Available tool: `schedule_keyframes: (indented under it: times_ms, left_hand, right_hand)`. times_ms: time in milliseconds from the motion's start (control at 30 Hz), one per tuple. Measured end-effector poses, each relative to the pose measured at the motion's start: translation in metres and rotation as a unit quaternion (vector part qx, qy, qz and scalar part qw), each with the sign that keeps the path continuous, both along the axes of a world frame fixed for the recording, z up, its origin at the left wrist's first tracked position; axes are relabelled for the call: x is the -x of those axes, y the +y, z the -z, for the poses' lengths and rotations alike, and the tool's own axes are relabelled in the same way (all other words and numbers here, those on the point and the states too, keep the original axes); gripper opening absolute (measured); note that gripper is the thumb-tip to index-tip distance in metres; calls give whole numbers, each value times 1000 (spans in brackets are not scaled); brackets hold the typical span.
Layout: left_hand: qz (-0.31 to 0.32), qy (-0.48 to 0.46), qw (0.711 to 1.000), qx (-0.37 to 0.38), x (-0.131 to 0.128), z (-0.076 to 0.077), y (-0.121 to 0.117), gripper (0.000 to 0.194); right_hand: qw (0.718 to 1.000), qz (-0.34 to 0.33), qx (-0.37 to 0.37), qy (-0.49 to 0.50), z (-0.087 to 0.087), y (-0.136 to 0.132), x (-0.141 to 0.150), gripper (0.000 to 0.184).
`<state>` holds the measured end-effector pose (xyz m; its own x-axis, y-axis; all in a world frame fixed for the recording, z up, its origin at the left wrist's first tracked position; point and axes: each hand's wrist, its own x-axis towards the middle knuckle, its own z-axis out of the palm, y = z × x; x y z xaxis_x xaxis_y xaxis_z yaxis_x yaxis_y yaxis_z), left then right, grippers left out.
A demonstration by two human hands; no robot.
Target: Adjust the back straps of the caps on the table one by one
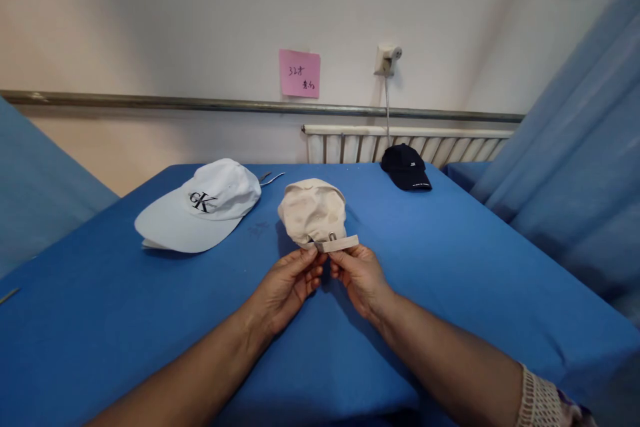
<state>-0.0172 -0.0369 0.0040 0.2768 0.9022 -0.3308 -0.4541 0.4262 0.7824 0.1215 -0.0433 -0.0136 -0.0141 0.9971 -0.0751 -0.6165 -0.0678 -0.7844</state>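
Note:
A beige cap (313, 211) rests on the blue table (450, 267) with its back facing me. Its adjustment strap (340, 243) sticks out to the right through a small metal buckle. My left hand (287, 283) pinches the strap's left end by the buckle with closed fingers. My right hand (357, 275) pinches the free end of the same strap from below. Both hands meet just under the cap's rear edge.
A white cap (200, 212) with a black logo lies to the left of the beige one. A dark navy cap (405, 167) sits at the table's far right edge. Blue curtains (575, 167) hang on both sides; a radiator, a socket and a pink note (299, 73) are on the wall.

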Motion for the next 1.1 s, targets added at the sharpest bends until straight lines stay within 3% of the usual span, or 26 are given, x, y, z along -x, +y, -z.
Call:
schedule_keyframes:
  times_ms: [100,167,267,367,500,600,833,967,1100]
  left_hand:
    - [16,117,991,-63,2,-4,-3,25]
    - [-11,201,967,-155,4,-10,-6,30]
    - [-108,283,899,-316,7,-18,-9,10]
    - [-138,337,838,-406,7,-21,-8,19]
    - [-132,405,802,-418,7,-15,-4,15]
    - [-141,416,795,-419,6,-11,-3,14]
    - [-104,421,784,-443,8,-8,0,5]
    - [-113,455,746,-473,11,-7,1,7]
    - [-103,497,694,-511,14,-5,2,13]
  right_hand:
    - [1000,23,10,-17,0,2,-1,25]
    - [999,42,14,-26,1,3,-1,27]
    - [998,51,14,-40,3,2,-1,28]
    - [998,43,-3,-46,5,-1,-1,24]
    - [998,0,-61,-27,3,-5,1,25]
    - [996,-26,-82,-27,0,-6,3,32]
    - [994,7,-95,-48,1,1,4,23]
    - [993,14,-104,-50,4,3,5,34]
    - [992,29,-112,-47,8,4,6,30]
